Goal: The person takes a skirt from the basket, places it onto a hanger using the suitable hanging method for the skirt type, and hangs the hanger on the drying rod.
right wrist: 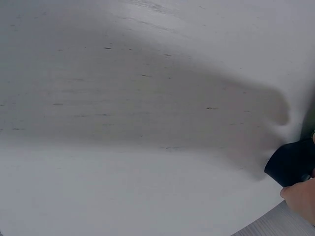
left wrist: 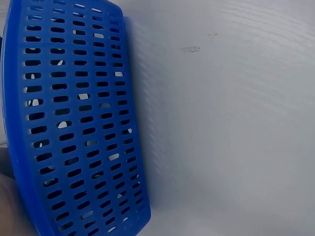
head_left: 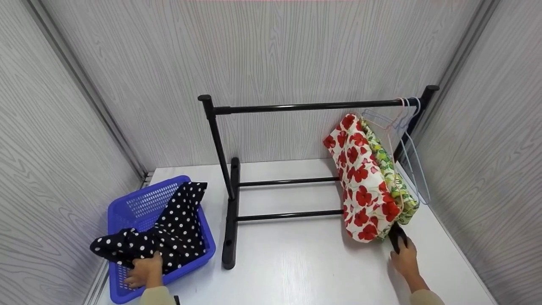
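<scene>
Black cloth with white polka dots (head_left: 175,237) lies bunched in a blue plastic basket (head_left: 144,197), with one end hanging over the left rim. My left hand (head_left: 146,271) grips the cloth's near edge, thumb on top; in the left wrist view only a blurred bit of this hand (left wrist: 12,211) shows beside the basket wall (left wrist: 81,118). On the right, my right hand (head_left: 405,256) holds the front end of the black garment rack's foot (head_left: 397,237). The right wrist view shows its thumb (right wrist: 300,199) against that black end piece (right wrist: 290,162).
Red-flowered white fabric (head_left: 360,178) and a green-yellow patterned fabric (head_left: 391,173) hang at the rack's right end. Empty pink and blue hangers (head_left: 413,144) hang beside them on the top bar (head_left: 305,106). Wood-grain walls (head_left: 271,51) enclose the white table (head_left: 288,258).
</scene>
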Demonstrator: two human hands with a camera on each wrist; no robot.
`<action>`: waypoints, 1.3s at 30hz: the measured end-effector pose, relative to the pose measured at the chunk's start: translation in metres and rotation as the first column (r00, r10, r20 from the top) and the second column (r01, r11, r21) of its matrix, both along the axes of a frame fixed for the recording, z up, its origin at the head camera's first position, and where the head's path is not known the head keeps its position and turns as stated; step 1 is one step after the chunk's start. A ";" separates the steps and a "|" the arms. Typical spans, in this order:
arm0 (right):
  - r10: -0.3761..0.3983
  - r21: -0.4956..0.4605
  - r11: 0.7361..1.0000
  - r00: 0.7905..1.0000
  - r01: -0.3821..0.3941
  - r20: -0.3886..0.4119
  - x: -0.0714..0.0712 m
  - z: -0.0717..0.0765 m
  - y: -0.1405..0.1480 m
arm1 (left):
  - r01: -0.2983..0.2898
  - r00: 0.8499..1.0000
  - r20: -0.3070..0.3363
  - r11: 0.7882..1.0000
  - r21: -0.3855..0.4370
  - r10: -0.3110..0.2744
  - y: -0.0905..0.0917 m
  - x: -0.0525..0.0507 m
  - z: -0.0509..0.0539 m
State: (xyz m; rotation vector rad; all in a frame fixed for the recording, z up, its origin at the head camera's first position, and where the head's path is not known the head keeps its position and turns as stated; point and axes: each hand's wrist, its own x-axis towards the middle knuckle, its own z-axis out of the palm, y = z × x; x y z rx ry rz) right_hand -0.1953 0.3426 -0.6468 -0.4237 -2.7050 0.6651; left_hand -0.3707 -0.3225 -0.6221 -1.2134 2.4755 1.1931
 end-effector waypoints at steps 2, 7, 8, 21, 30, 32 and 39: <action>0.005 0.036 0.999 0.999 -0.003 -0.047 0.000 -0.003 0.000 | 0.009 1.000 -0.001 1.000 0.001 -0.009 -0.001 0.001 0.000; -0.001 0.042 0.999 1.000 0.002 -0.030 0.001 -0.002 0.000 | -0.064 0.986 -0.153 0.998 0.013 0.065 0.002 0.001 -0.002; -0.006 0.031 1.000 1.000 0.006 -0.015 0.001 -0.002 0.000 | -0.081 0.980 -0.183 0.997 0.016 0.082 0.003 0.000 -0.002; -0.017 -0.002 1.000 1.000 0.017 -0.026 0.001 -0.001 -0.006 | -0.103 0.867 -0.475 0.987 0.124 0.150 0.009 -0.005 0.012; -0.027 0.058 0.998 0.999 0.029 -0.027 0.000 0.000 -0.004 | -0.095 0.727 -0.615 0.932 0.350 0.305 0.026 -0.009 0.053; -0.034 0.082 0.996 0.999 0.037 -0.035 0.000 -0.001 -0.003 | -0.078 0.709 -0.620 0.911 0.405 0.337 0.033 -0.009 0.064; -0.067 0.119 0.990 0.995 0.075 -0.072 -0.001 -0.001 -0.003 | 0.001 0.652 -0.669 0.882 0.472 0.357 0.063 -0.004 0.104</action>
